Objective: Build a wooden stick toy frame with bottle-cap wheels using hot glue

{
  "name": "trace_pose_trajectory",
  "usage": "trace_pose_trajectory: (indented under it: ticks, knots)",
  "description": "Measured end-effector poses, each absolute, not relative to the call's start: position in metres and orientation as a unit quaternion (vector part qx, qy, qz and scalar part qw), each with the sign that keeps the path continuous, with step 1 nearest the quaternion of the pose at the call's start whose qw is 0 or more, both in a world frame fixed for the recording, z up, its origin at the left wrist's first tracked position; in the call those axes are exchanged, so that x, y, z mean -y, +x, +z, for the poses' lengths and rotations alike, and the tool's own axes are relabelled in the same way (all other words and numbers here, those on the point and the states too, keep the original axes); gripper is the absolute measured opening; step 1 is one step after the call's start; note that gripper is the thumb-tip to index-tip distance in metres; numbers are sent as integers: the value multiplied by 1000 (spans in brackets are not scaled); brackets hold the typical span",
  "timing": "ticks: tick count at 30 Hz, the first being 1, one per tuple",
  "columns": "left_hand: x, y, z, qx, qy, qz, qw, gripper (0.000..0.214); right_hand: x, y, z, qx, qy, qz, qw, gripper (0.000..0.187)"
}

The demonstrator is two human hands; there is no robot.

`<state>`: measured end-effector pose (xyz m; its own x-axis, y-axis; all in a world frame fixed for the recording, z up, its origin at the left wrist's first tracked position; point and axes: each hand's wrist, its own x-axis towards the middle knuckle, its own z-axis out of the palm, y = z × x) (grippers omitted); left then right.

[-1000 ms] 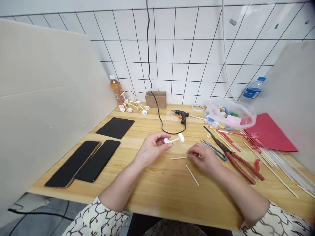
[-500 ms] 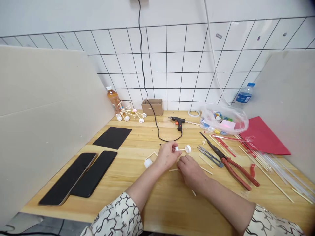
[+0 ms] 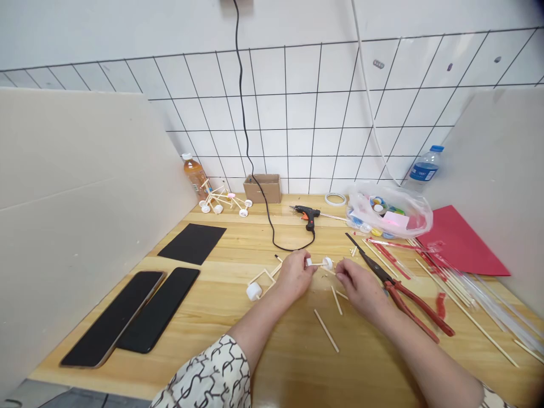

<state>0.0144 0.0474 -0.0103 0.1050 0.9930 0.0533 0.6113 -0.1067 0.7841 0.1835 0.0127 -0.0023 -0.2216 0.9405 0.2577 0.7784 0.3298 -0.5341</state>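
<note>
My left hand (image 3: 296,274) is closed on a small axle, a wooden stick with a white cap wheel (image 3: 327,263) at its right end. Another white cap (image 3: 309,262) on the axle sits by my left fingertips. To the right, my right hand (image 3: 360,286) pinches the end of a short wooden stick (image 3: 328,271), which lies just below the axle. Beside my left wrist is a stick frame (image 3: 267,276) with a white cap wheel (image 3: 254,291), partly hidden by the wrist. Loose cut sticks (image 3: 326,330) lie on the wooden table below my hands.
Red-handled pliers (image 3: 410,303) lie right of my right hand, which covers most of the snips. Behind are a glue gun (image 3: 308,215), a cardboard box (image 3: 263,188) and a plastic bag of caps (image 3: 389,212). Two phones (image 3: 157,309) and black sheet (image 3: 193,243) lie left.
My right hand has moved up and right from the loose sticks to beside the axle, now with a short stick in its fingers. My left hand still holds the axle, shifted slightly.
</note>
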Motion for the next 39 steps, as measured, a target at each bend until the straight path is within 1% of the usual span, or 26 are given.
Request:
trace_pose_trajectory:
  ticks: [3,7,13,19,20,23,27,30,34,37,39]
  knots:
    - [-47,18,-12,-591,673,310,318,15,-18,189,-2,735,-572,189,312,13]
    - [-45,18,-12,-580,658,326,353,26,-23,191,-4,704,-569,242,348,22]
    - [-31,0,1,-551,613,379,420,32,-23,187,-3,679,-554,289,384,22]
    - [-3,-15,20,-467,569,401,545,20,-2,152,4,687,-503,352,390,20]
    - [0,-17,22,-441,544,415,581,17,2,144,6,691,-493,359,387,19]
    - [5,-23,25,-412,479,450,630,16,10,127,13,706,-475,362,380,19]
    - [5,-44,32,-423,443,496,615,19,3,129,25,730,-475,322,370,14]
    - [0,-68,42,-436,451,500,597,21,-10,148,29,745,-492,262,367,12]
    - [-10,-98,47,-470,486,516,526,21,-25,169,24,810,-503,129,272,14]
    - [-16,-112,43,-514,488,510,488,22,-32,172,14,845,-490,68,204,20]
    - [-18,-119,39,-532,506,479,481,22,-37,170,8,860,-478,39,175,24]
